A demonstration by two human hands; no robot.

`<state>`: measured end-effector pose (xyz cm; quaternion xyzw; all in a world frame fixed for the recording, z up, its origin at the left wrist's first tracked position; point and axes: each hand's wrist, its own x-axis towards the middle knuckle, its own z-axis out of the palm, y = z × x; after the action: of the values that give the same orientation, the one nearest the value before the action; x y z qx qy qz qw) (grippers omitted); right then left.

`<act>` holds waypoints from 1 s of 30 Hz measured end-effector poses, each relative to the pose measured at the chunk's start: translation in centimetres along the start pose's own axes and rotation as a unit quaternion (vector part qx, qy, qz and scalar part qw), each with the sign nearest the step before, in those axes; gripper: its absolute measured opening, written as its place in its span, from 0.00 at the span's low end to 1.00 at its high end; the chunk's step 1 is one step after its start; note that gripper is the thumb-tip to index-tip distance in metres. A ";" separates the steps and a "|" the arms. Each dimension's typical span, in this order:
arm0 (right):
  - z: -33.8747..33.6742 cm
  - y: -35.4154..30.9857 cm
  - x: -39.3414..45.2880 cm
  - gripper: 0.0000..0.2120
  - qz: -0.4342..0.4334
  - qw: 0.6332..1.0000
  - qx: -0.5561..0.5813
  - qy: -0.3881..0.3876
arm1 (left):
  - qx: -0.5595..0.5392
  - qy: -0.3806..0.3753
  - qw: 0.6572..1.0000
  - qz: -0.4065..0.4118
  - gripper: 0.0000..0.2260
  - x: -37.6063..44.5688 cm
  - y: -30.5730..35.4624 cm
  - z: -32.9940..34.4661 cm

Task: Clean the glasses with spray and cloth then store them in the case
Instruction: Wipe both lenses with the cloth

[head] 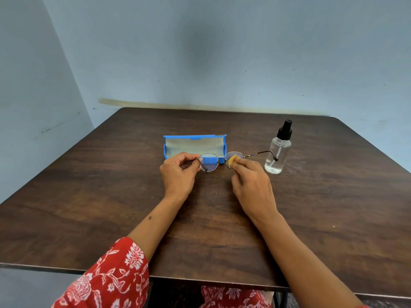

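Thin metal-framed glasses (210, 162) hang just above the table, in front of the open blue case (193, 145). My left hand (179, 172) pinches the left temple near its hinge. My right hand (252, 185) pinches a small tan cloth (234, 160) against the right lens. The right temple sticks out toward the clear spray bottle (277, 152) with a black pump top, which stands upright to the right. The case lid is raised and its beige lining shows.
A dark wooden table (111, 196) stands against a pale blue wall, with a corner at the left. Its front edge lies near my body, and red patterned clothing shows below it.
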<state>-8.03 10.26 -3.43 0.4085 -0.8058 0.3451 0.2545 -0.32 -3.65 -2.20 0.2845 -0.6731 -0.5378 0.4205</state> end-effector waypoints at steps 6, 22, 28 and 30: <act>0.2 0.1 0.1 0.14 0.018 1.000 -0.004 0.001 | 0.008 0.001 1.000 0.016 0.06 0.0 0.0 0.2; 0.2 0.3 0.1 0.14 0.041 0.999 -0.003 0.032 | -0.033 -0.002 0.999 0.017 0.04 0.0 -0.1 0.1; 0.3 -0.2 0.1 0.14 0.000 1.000 -0.004 0.009 | -0.031 0.009 0.999 0.017 0.03 0.4 -0.5 0.1; 0.3 -0.2 0.1 0.14 -0.003 1.000 -0.004 0.009 | -0.035 0.011 0.999 0.017 0.03 0.5 -0.6 0.2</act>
<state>-7.96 9.89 -3.48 0.4070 -0.8032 0.3451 0.2648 -0.74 -4.15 -2.64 0.2644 -0.6539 -0.5504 0.4468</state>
